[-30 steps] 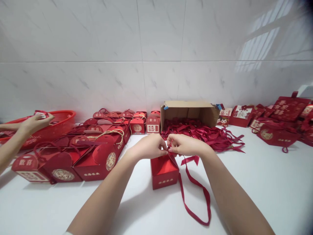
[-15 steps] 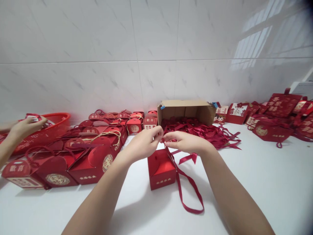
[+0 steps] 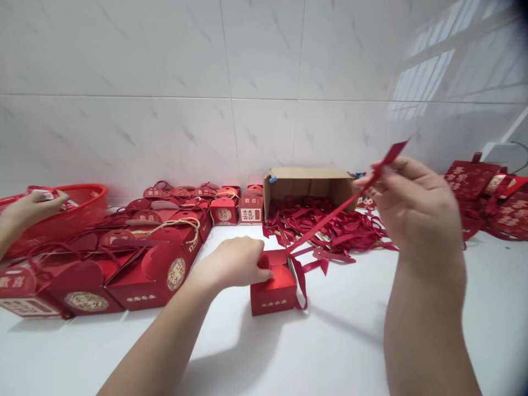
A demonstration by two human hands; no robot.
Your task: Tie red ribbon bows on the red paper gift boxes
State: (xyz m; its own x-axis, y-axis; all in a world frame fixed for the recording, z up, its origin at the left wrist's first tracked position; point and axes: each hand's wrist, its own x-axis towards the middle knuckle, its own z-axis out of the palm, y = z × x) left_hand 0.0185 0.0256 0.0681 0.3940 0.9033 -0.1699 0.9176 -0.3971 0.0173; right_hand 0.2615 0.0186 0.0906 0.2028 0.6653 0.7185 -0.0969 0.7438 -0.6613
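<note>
A small red gift box [image 3: 273,294] stands on the white table. My left hand [image 3: 237,264] is against its left side, with the thumb on the top and the other fingers hidden behind it; it grips the box. A dark red ribbon [image 3: 330,219] runs taut from the box's top up to the right. My right hand [image 3: 406,192] pinches this ribbon near its end, raised above the table. Another loop of ribbon hangs at the box's right side.
Rows of closed red boxes [image 3: 136,286] fill the left. Behind them, a person's hand [image 3: 31,209] holds a packet over a red basket [image 3: 93,212]. A cardboard box [image 3: 309,174] spills ribbons [image 3: 342,234]. Red bags [image 3: 472,179] stand at the right.
My right hand has moved up and right, drawing the ribbon out straight, and the large loop has shrunk. My left hand has come down from the ribbon onto the box.
</note>
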